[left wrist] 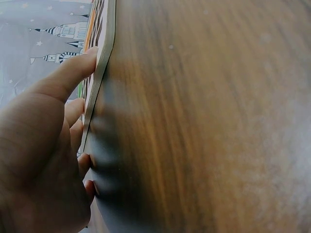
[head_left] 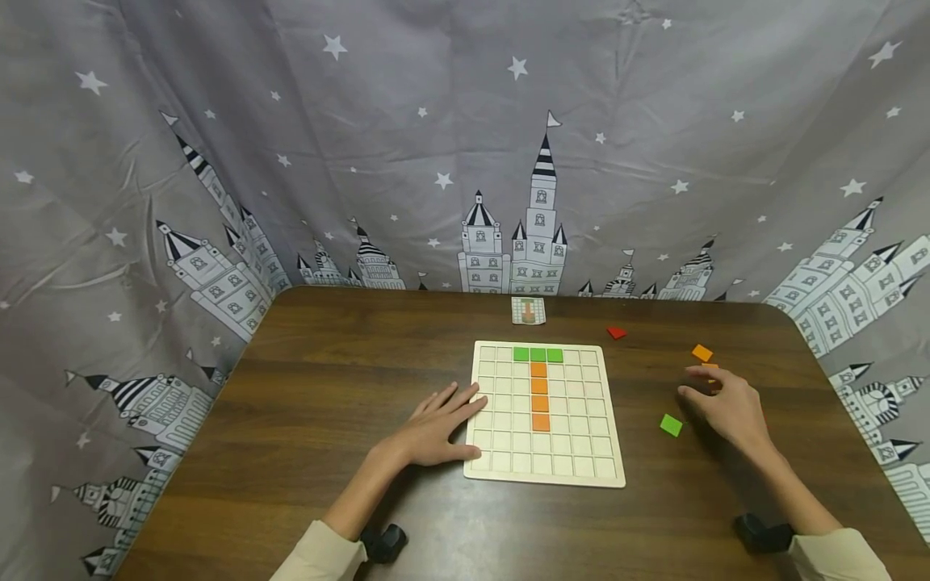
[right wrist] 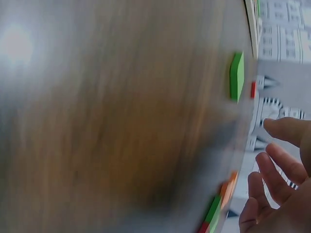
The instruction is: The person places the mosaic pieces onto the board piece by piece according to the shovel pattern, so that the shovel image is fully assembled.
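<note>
A pale square grid board (head_left: 501,464) lies on the table, with three green tiles (head_left: 538,355) along its top row and a column of several orange tiles (head_left: 539,386) below. My left hand (head_left: 436,432) rests at the board's left edge, fingers spread and fingertips touching the rim. Over the right side of the table, my right hand (head_left: 730,407) hovers with thumb and fingers apart, nothing between them. It partly covers a loose orange tile (head_left: 710,367). Another orange tile (head_left: 701,353) lies just beyond, and a loose green tile (head_left: 672,425) lies left of this hand.
A small pattern card (head_left: 528,311) lies behind the board near the table's back edge. A red tile (head_left: 617,332) sits beyond the board's far right corner. Low in the right wrist view, a green tile (right wrist: 213,209) shows beside orange and red pieces. A grey curtain (head_left: 407,145) hangs behind.
</note>
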{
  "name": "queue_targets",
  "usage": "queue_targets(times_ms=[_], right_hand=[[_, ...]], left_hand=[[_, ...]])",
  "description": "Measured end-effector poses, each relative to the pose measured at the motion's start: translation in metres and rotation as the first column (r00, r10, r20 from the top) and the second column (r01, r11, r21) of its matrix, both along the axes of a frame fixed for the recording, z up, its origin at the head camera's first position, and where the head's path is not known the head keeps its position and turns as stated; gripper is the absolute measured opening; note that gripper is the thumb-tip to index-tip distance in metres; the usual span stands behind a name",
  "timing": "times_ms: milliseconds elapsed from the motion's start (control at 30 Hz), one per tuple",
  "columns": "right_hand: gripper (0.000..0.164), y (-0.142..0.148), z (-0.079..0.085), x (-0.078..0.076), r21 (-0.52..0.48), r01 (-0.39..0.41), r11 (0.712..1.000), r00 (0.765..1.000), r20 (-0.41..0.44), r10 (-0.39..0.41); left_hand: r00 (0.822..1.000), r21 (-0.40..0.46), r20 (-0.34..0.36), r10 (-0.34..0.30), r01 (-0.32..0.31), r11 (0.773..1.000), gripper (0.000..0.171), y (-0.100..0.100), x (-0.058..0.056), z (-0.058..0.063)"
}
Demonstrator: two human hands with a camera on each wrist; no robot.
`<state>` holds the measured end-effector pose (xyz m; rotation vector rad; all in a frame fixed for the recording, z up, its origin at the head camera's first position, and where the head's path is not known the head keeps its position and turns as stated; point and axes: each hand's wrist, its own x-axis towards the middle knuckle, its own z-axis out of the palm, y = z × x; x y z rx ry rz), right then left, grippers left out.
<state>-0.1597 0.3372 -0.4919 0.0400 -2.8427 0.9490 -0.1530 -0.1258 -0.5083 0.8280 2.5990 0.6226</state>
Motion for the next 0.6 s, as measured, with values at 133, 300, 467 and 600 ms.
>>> queue_targets(times_ms=[133,300,467,600], right_hand=[[0.039,0.016,-0.004,-0.003,0.026,0.020,0.999,1.000,0.008,-0.020],[0.038,0.031,-0.011,-0.004,0.045,0.011,0.999,1.000,0.008,-0.011],[0.034,0.040,-0.014,-0.004,0.070,0.016,0.997,1.000,0.021,-0.017],[0.033,0.043,-0.012,-0.004,0.091,0.023,0.996,0.999,0.033,-0.026]], left_hand=[[1.000,0.007,0.001,0.001,-0.001,1.000,0.079,-0.001,0.000,0.000],[1.000,0.000,0.003,0.007,-0.007,1.000,0.079,-0.001,0.000,-0.001],[1.000,0.011,0.005,0.005,-0.005,1.000,0.079,0.000,0.000,0.001],[1.000,0.013,0.003,0.004,-0.004,1.000,0.079,0.000,0.000,0.001]])
